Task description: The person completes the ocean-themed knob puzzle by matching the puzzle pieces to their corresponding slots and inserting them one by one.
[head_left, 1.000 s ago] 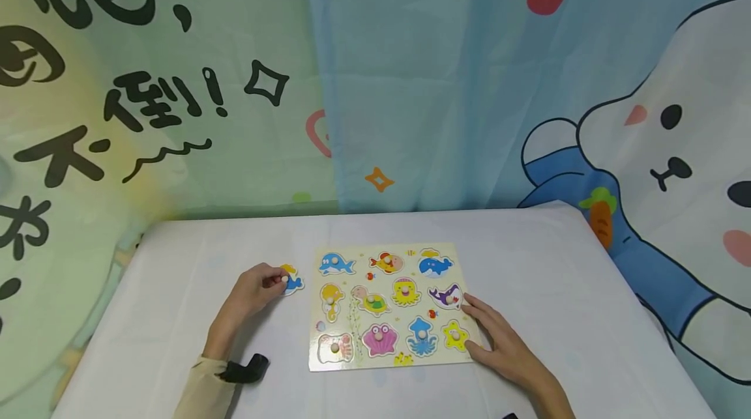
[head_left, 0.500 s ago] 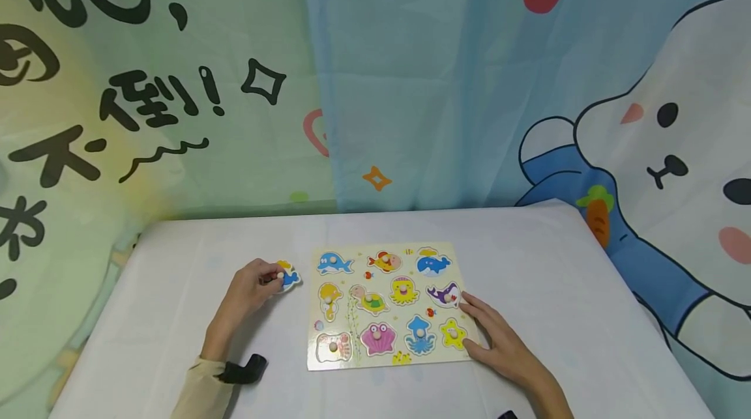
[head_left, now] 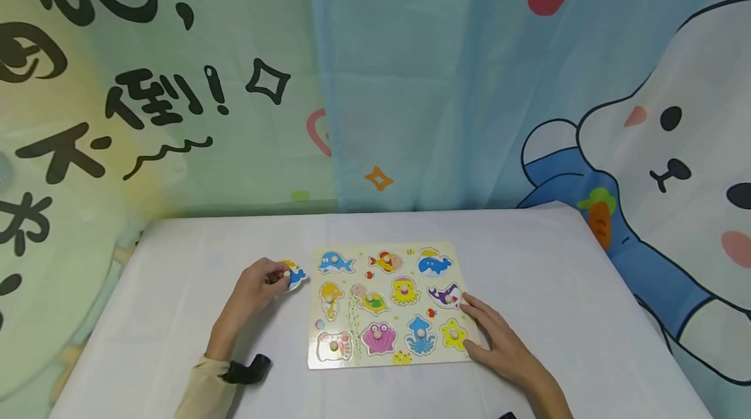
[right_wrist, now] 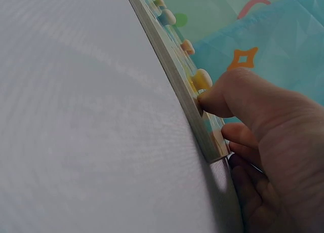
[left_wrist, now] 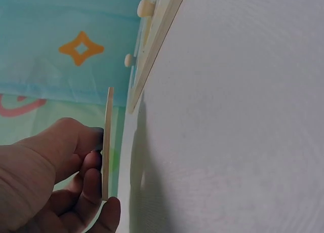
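In the head view my left hand (head_left: 262,283) pinches a whale puzzle piece (head_left: 297,275), blue with a yellow top, just left of the puzzle board (head_left: 411,359). The left wrist view shows the thin wooden piece (left_wrist: 107,147) edge-on, upright above the white cloth, its printed face turned away. My right hand (head_left: 499,344) rests at the board's right edge, fingers extended. Its thumb touches the board close to the yellow starfish piece (head_left: 454,334). The whale picture (head_left: 434,265) at the board's far right corner shows no knob.
Knobbed sea-animal pieces fill the board, among them a pink shell (head_left: 379,339), a blue squid (head_left: 420,336) and a turtle (head_left: 371,302). A white cloth covers the table (head_left: 587,315). A printed curtain (head_left: 405,80) hangs behind it.
The left hand has shifted slightly right, bringing the whale piece nearer the board's left edge. The right hand keeps its place on the board.
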The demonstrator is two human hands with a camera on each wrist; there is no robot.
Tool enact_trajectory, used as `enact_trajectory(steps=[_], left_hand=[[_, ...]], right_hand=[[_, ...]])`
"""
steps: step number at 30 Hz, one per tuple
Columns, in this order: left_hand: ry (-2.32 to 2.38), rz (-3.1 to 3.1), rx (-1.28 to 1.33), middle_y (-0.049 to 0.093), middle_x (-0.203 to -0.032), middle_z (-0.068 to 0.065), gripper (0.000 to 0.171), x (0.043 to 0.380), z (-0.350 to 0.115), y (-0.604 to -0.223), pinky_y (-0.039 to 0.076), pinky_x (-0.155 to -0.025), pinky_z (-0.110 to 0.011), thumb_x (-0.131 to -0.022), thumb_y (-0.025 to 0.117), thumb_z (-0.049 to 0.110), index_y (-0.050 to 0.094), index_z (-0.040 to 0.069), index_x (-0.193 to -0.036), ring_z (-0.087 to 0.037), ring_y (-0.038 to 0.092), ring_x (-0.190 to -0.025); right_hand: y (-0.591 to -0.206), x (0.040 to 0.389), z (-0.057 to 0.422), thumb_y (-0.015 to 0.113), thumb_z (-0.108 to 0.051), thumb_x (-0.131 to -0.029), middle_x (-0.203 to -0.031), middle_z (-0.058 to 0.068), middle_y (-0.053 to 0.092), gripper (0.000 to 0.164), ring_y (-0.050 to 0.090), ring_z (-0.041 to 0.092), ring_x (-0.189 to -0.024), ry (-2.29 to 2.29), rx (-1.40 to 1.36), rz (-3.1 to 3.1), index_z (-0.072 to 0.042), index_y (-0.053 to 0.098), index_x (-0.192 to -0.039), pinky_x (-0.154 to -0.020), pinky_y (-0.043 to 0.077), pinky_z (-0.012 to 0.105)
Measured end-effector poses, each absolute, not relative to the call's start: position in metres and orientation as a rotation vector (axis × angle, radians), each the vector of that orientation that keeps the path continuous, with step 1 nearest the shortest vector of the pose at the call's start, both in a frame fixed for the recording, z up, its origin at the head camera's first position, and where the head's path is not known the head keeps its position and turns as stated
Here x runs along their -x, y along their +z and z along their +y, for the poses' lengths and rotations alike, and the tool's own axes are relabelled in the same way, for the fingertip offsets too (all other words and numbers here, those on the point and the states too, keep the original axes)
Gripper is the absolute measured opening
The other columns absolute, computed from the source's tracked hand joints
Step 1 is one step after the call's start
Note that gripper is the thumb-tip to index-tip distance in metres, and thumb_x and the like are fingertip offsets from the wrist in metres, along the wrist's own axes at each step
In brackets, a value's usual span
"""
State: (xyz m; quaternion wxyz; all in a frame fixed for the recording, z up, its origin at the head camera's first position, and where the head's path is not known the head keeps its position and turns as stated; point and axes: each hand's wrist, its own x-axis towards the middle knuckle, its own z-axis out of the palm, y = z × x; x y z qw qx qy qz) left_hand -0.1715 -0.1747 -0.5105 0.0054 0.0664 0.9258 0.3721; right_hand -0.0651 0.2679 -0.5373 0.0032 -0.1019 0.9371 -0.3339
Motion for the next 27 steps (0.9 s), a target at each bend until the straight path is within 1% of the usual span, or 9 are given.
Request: enact_trajectory(steps=[3, 8, 13, 16, 18, 20, 24, 26, 27], left_hand=[[1.165, 2.895, -0.195, 0.062, -0.089, -0.008, 0.016, 0.1698, -0.1732, -0.5112, 0.045, -0.067, -0.021, -0.085, 0.068, 0.008, 0.071, 0.001, -0.099, -0.016, 0.053, -0.081], [1.133, 2.881, -0.173, 0.060, -0.087, -0.005, 0.013, 0.1650, -0.1711, -0.5153, 0.043, -0.064, -0.019, -0.086, 0.070, 0.011, 0.071, 0.004, -0.097, -0.014, 0.051, -0.079], [1.135, 2.907, -0.189, 0.061, -0.087, -0.004, 0.012, 0.1682, -0.1683, -0.5140, 0.043, -0.065, -0.020, -0.085, 0.070, 0.010, 0.071, 0.005, -0.096, -0.013, 0.051, -0.079], [1.125, 2.909, -0.191, 0.061, -0.087, -0.004, 0.013, 0.1683, -0.1678, -0.5140, 0.044, -0.066, -0.020, -0.085, 0.071, 0.010, 0.072, 0.004, -0.096, -0.013, 0.052, -0.079], [1.124, 2.903, -0.197, 0.062, -0.088, -0.004, 0.014, 0.1685, -0.1677, -0.5140, 0.045, -0.066, -0.019, -0.086, 0.071, 0.011, 0.072, 0.004, -0.098, -0.013, 0.053, -0.079], [1.130, 2.896, -0.208, 0.062, -0.088, -0.004, 0.015, 0.1688, -0.1678, -0.5145, 0.045, -0.066, -0.019, -0.086, 0.071, 0.011, 0.073, 0.004, -0.098, -0.012, 0.053, -0.079], [1.141, 2.894, -0.256, 0.062, -0.088, -0.004, 0.015, 0.1697, -0.1671, -0.5157, 0.045, -0.065, -0.019, -0.085, 0.072, 0.011, 0.073, 0.004, -0.098, -0.012, 0.054, -0.078], [1.137, 2.899, -0.285, 0.062, -0.088, -0.004, 0.015, 0.1703, -0.1661, -0.5164, 0.045, -0.065, -0.019, -0.085, 0.072, 0.011, 0.073, 0.004, -0.098, -0.011, 0.054, -0.078], [1.132, 2.901, -0.298, 0.061, -0.087, -0.004, 0.015, 0.1704, -0.1654, -0.5166, 0.045, -0.065, -0.019, -0.084, 0.073, 0.011, 0.073, 0.004, -0.098, -0.011, 0.054, -0.078]], right_hand=[[-0.5374, 0.0644, 0.2682, 0.074, -0.024, -0.079, -0.151, 0.006, 0.043, 0.060, 0.034, 0.023, -0.138, -1.041, 0.314, 2.950, -0.012, 0.054, -0.135, -0.108, 0.029, 0.042], [-0.5397, 0.0591, 0.2683, 0.075, -0.025, -0.079, -0.149, 0.004, 0.045, 0.059, 0.032, 0.003, -0.137, -1.026, 0.312, 2.960, -0.014, 0.056, -0.134, -0.106, 0.026, 0.016], [-0.5396, 0.0626, 0.2673, 0.075, -0.024, -0.079, -0.149, 0.004, 0.045, 0.059, 0.024, -0.016, -0.134, -1.066, 0.323, 2.971, -0.014, 0.055, -0.134, -0.104, 0.017, 0.005], [-0.5403, 0.0628, 0.2671, 0.075, -0.023, -0.079, -0.149, 0.004, 0.045, 0.060, 0.018, -0.023, -0.132, -1.064, 0.329, 2.973, -0.013, 0.055, -0.134, -0.103, 0.015, 0.003], [-0.5403, 0.0627, 0.2672, 0.075, -0.024, -0.079, -0.149, 0.004, 0.045, 0.060, 0.022, -0.018, -0.134, -1.048, 0.328, 2.974, -0.013, 0.055, -0.134, -0.104, 0.017, 0.006], [-0.5399, 0.0625, 0.2674, 0.075, -0.024, -0.079, -0.149, 0.004, 0.044, 0.060, 0.029, -0.006, -0.137, -1.024, 0.322, 2.975, -0.014, 0.055, -0.135, -0.106, 0.022, 0.011], [-0.5382, 0.0629, 0.2674, 0.075, -0.026, -0.080, -0.150, 0.004, 0.044, 0.059, 0.036, 0.022, -0.135, -1.001, 0.313, 2.970, -0.015, 0.055, -0.135, -0.106, 0.030, 0.030], [-0.5373, 0.0632, 0.2671, 0.074, -0.026, -0.080, -0.150, 0.005, 0.044, 0.059, 0.036, 0.027, -0.134, -1.005, 0.313, 2.964, -0.014, 0.055, -0.135, -0.105, 0.031, 0.037], [-0.5371, 0.0632, 0.2670, 0.074, -0.026, -0.080, -0.150, 0.005, 0.044, 0.059, 0.036, 0.027, -0.134, -1.009, 0.311, 2.961, -0.014, 0.055, -0.135, -0.105, 0.030, 0.037]])
